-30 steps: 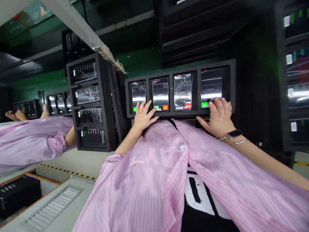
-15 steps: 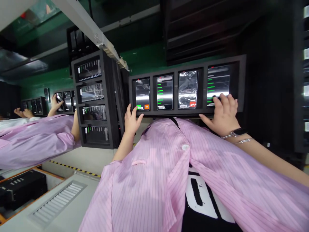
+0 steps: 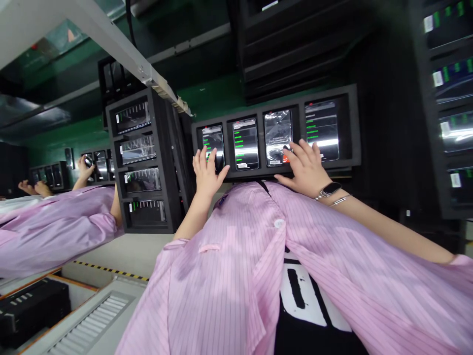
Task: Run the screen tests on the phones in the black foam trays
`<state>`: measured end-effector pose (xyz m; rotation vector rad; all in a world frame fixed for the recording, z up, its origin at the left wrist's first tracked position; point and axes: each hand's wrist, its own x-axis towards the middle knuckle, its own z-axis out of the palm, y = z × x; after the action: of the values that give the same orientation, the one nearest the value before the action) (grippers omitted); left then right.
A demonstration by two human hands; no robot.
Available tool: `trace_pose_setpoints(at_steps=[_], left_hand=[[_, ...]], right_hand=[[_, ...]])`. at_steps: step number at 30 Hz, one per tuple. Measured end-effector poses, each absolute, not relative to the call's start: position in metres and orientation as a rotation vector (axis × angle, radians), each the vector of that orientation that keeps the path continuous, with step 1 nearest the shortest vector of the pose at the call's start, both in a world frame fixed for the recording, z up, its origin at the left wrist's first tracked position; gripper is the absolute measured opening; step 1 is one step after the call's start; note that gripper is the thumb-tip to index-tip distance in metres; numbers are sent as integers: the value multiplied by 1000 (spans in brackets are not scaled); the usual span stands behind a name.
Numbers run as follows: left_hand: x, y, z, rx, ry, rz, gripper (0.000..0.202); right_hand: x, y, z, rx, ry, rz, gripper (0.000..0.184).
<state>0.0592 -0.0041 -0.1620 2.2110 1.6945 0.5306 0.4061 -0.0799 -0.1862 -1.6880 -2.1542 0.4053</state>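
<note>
A black tray point(image 3: 350, 128) holds several smartphones side by side in separate compartments. My left hand point(image 3: 207, 173) has its fingers spread over the lower part of the leftmost phone point(image 3: 212, 135), whose screen shows green text lines. Beside it lies a second phone point(image 3: 245, 143) with similar green lines. My right hand point(image 3: 307, 166) is open, its index finger at the lower right corner of the third phone point(image 3: 279, 130), where an orange button shows. That fingertip looks dark. A fourth phone point(image 3: 322, 130) with green lines lies past this hand.
To the left stands a stack of black trays point(image 3: 158, 162) with phones in the top one. More dark trays point(image 3: 284, 59) are stacked behind, and phones point(image 3: 456, 128) sit in a rack at right. A metal beam point(image 3: 148, 71) crosses above. A co-worker's hand point(image 3: 84, 170) is at far left.
My right hand has moved left from the fourth phone to the third. My left hand has shifted up over the leftmost phone, whose green and orange buttons have given way to green lines.
</note>
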Motion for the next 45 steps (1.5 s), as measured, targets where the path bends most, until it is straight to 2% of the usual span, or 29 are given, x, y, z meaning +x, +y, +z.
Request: trace_pose_setpoints(at_steps=[8,19,28,39,45], left_hand=[[53,-11,-182,2214,1777,507,75],[55,-12,-181,2264,1809,457,68],[56,-13,-176,2272,1823,400,63],[56,-13,-177,2317,1800,474,59],[57,-13,-177,2282,1812,459,59]], right_hand=[[393,-80,-194,-1686,-2166,425,72],[390,-80,-206,-1642,-2186,132,64],[391,-80,-208,-1499,-2182,23,62],[391,-81,-210,-1618,-2239,131,63],[391,-81,-208,-1613,-2261,48,60]])
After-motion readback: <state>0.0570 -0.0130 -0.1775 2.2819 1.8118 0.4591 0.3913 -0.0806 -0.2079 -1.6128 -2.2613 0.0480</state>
